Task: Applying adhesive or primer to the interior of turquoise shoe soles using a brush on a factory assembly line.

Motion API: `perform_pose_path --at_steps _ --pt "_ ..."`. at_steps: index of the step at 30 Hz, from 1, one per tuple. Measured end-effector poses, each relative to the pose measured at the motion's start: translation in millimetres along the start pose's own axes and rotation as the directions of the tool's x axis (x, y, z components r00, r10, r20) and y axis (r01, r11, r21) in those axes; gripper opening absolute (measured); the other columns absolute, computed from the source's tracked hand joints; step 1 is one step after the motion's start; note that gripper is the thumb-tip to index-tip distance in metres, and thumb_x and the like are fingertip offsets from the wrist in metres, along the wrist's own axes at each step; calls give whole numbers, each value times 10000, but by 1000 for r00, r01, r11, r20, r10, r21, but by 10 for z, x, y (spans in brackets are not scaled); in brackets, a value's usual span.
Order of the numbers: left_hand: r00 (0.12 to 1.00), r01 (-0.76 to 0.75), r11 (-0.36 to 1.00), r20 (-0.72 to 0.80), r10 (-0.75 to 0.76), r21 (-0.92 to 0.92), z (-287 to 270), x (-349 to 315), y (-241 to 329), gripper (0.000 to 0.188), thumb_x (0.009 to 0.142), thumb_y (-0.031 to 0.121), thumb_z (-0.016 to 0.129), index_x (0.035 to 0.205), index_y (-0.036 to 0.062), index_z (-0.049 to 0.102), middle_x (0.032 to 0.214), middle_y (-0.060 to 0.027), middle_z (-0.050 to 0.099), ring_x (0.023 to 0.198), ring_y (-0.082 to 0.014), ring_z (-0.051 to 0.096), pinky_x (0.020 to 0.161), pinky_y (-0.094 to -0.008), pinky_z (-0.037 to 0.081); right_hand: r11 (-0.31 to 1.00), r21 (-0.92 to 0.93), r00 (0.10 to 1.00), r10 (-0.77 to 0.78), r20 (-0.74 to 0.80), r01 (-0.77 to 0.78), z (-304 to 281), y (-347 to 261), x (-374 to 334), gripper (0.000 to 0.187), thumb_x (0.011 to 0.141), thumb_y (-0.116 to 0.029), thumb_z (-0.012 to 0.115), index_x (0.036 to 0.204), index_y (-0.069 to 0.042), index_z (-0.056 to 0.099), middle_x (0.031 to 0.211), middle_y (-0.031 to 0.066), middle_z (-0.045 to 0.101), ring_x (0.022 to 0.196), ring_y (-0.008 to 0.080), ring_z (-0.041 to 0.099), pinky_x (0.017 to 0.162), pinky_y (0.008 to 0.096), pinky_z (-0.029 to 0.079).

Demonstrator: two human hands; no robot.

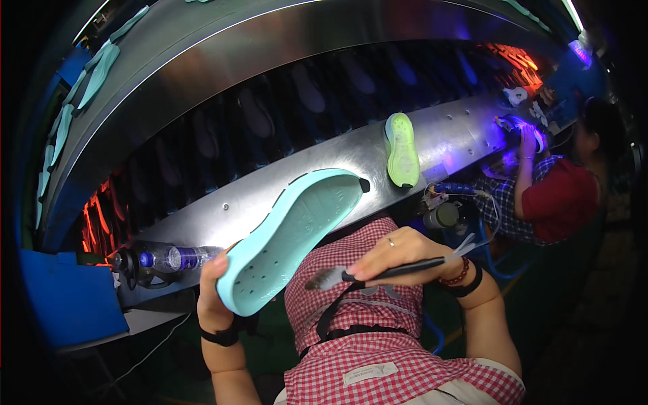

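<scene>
Left hand: closed on the near end of the teal sole, the hand (211, 290) gripping its left rim with the thumb showing; the fingers beneath are hidden.
Teal sole (290, 233): just in front of and to the right of the left hand, tilted, its hollow face turned up; the far end reaches up and right over the surface (449, 131) in view, but I cannot tell if they touch. Dark holes dot its near half; a black mark sits at the far tip.
Right hand: curled narrowly around a brush, the hand (398, 256) well apart from the left, to the right of the sole.
Brush (412, 267): dark handle, bristles pointing left, just beside the sole's lower right edge, with a strip of checked apron (358, 337) visible between.
Yellow-green sole (403, 152): lying on the surface, beyond the right hand and right of the teal sole's tip.
Bottles: on the surface's left end, near the left hand, a clear bottle (192, 258) with a purple label among other containers, overlapping.
Far side: a dark opening (256, 158) runs along the surface, with dim sole shapes inside; orange glow at both ends.
Right side: a co-worker (567, 189) handles a shoe (534, 136) under violet light.
Counts: one teal sole in hand, one brush, one yellow-green sole; several teal soles on the upper belt (169, 50), too overlapped to number.
</scene>
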State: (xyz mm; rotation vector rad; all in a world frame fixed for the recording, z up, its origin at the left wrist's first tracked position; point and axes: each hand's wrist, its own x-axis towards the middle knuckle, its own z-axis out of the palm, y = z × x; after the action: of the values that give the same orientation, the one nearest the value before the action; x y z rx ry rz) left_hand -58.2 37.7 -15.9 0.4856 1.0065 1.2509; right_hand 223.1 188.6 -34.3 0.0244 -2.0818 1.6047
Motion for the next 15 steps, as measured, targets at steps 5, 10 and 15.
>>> perform_pose_path --at_steps 5,10,15 --pt "952 -284 789 -62 300 -545 -7 405 -414 742 849 636 291 1303 58 397 1303 -176 429 1148 -340 460 954 -499 383 993 -5 967 -115 -226 116 82 -224 157 256 685 -11 708 936 -22 656 951 125 654 813 198 614 729 289 473" --pt "950 -100 781 174 260 -617 328 699 -686 944 771 767 150 1304 9 331 1192 -242 475 1089 -387 479 942 -495 377 910 259 859 396 -323 -322 258 238 201 205 749 -80 679 925 19 644 845 68 653 771 79 591 672 212 476" --pt "960 -266 834 -211 183 -483 517 697 -731 802 822 707 199 1293 79 362 1197 -136 476 978 -314 534 865 -487 440 887 274 806 455 -377 -372 332 274 245 199 713 -13 681 902 29 636 875 101 664 714 126 620 641 250 491"
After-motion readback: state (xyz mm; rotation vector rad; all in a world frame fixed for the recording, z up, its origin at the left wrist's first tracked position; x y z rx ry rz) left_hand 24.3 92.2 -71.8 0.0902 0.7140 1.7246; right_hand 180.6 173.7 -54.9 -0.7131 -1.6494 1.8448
